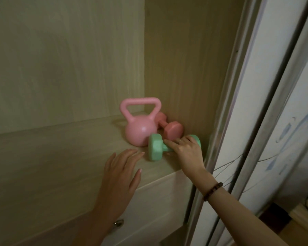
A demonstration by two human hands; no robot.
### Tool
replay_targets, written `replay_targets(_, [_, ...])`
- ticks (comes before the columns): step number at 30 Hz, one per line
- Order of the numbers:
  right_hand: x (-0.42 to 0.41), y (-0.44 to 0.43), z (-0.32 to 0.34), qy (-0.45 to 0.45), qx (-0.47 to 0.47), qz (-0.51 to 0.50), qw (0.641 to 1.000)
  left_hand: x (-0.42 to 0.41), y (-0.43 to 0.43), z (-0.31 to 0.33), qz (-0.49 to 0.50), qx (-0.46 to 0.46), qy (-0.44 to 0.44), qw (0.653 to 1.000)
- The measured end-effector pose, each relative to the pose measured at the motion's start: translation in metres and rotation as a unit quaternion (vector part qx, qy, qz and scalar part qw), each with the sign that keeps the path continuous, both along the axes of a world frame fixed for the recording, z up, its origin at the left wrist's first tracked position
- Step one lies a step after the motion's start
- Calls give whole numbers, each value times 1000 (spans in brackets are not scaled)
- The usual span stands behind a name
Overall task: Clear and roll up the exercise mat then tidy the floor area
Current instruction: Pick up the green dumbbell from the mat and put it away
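A green dumbbell (156, 147) lies on the wooden shelf (52, 157) inside a wardrobe, near the right wall. My right hand (185, 150) grips its handle, fingers curled over it. Behind it stand a pink kettlebell (139, 128) and a pink dumbbell (172, 129), pushed into the back right corner. My left hand (119, 176) hovers flat with straight fingers over the shelf's front edge, just left of the green dumbbell, holding nothing. The exercise mat is not in view.
The wardrobe's back and side panels (181, 68) close in the corner. A sliding door frame (226, 121) runs down the right. Below the shelf is a drawer front with a metal knob (118, 223). The shelf's left part is bare wood.
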State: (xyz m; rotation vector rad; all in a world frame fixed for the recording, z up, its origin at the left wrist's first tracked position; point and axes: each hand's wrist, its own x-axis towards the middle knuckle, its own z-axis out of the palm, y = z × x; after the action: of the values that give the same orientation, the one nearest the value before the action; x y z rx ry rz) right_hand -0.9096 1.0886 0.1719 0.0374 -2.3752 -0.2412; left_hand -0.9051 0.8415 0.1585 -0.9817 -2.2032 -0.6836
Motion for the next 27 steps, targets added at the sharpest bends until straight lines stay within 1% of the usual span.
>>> replay_targets(3, [-1, 1, -1, -17, -15, 4, 1000, -4, 11, -5, 6, -7, -9, 1000])
replay_targets(10, [-19, 8, -7, -37, -12, 7, 999, -9, 20, -7, 18, -16, -7, 1000])
replay_targets(22, [-26, 10, -7, -26, -36, 4, 999, -13, 20, -11, 21, -21, -1, 1000])
replay_targets(27, [-21, 5, 0, -41, -49, 1, 998, -9, 9, -12, 32, -26, 0, 999])
